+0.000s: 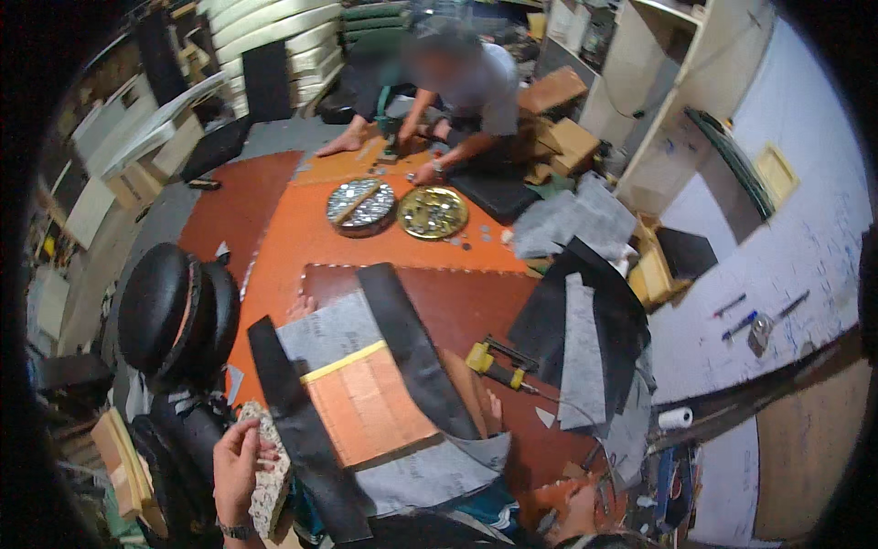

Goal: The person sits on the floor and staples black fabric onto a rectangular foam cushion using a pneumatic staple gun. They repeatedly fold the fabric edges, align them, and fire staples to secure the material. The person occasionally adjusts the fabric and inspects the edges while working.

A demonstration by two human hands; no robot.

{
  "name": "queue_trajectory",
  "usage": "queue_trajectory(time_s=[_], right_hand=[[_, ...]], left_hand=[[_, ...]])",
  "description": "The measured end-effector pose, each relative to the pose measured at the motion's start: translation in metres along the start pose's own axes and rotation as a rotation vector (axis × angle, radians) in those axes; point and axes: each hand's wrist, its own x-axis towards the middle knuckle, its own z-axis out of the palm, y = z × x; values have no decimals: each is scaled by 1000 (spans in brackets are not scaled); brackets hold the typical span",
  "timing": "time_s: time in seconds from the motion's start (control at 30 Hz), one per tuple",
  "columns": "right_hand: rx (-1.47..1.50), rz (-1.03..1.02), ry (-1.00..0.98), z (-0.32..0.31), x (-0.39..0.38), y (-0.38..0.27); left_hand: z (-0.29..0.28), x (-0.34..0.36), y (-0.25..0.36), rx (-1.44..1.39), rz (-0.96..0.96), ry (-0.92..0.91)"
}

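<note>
My left hand (pixel 238 462) has its fingers curled around a speckled foam piece (pixel 273 480) at lower left. My right hand (pixel 581 512) is low on the right near scattered small tools, its fingers indistinct. Across my legs lie black strips (pixel 409 352) and grey printed backing (pixel 325 320), with an orange-pink panel (pixel 370 412) edged in yellow on top. A yellow-black pneumatic tool (pixel 489 366) with a hose rests to the right, beside black sheets (pixel 549 348) and a pale strip (pixel 581 357).
A co-worker (pixel 476 91) bends over a green hand press (pixel 387 123) ahead, near two round tins (pixel 359 229) (pixel 432 233) of small metal pieces. Black round cushions (pixel 155 311) are stacked left. White foam (pixel 256 27), boxes (pixel 567 142), shelving (pixel 622 119) and a white board (pixel 768 311) surround the mats.
</note>
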Motion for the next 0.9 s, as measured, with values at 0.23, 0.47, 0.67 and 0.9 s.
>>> queue_trajectory(time_s=[0.23, 0.47, 0.67, 0.9], right_hand=[[-249, 187, -299, 15, -111, 27], [-713, -962, -972, 110, -346, 49], [-902, -1453, -1549, 179, -456, 108], [-1043, -1201, -1806, 185, -474, 196]], left_hand=[[7, -6, 35, -340, 224, 87], [78, -41, 52, -408, 64, -806], [111, -67, 40, -674, -24, -1002], [104, -67, 3, -716, 264, -650]])
